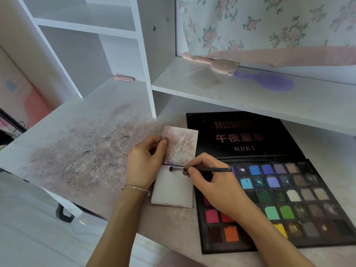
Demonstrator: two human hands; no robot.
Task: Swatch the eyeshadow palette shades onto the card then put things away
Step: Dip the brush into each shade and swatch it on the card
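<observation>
Purple streak across the card (pixel 174 186), right at the fold where its speckled upper flap lifts off the white lower half. That card lies on the stained desk (pixel 81 151), just left of the open palette (pixel 300 201), black lid laid back, rows of blues, greens, reds and browns showing. Left hand (pixel 145 162) pinches the flap's edge between thumb and fingers. Right hand (pixel 215 182) pinches a thin dark brush (pixel 204 169), tip on the streak. Several left-side pans hide under that right wrist; palette's right edge is cut off.
</observation>
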